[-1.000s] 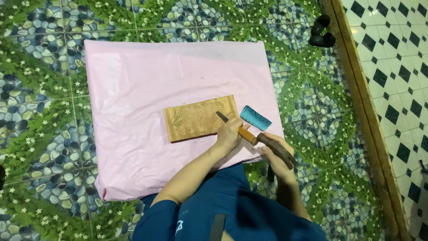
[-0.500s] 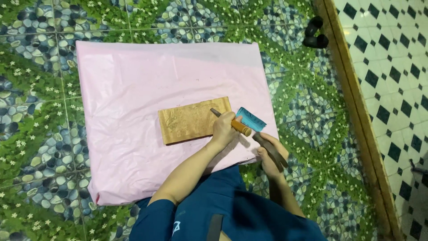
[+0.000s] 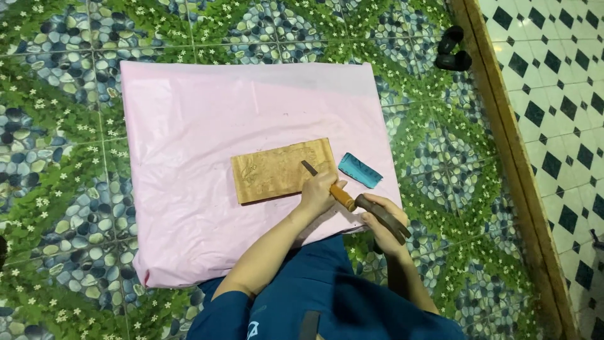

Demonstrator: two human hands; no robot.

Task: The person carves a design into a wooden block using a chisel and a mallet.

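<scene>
A flat wooden board (image 3: 282,170) lies near the right edge of a pink sheet (image 3: 201,126) spread over the patterned tile floor (image 3: 56,126). It is pale tan, rectangular, slightly askew, with faint carved lines across its face. The left hand (image 3: 318,194) grips a chisel (image 3: 327,186) by its orange handle, the dark blade resting on the board's right end. The right hand (image 3: 377,217) is closed around a dark mallet (image 3: 384,217), its head touching the chisel's butt. A teal roll (image 3: 360,170) lies just beside the board. Black sandals (image 3: 453,50) sit well apart.
</scene>
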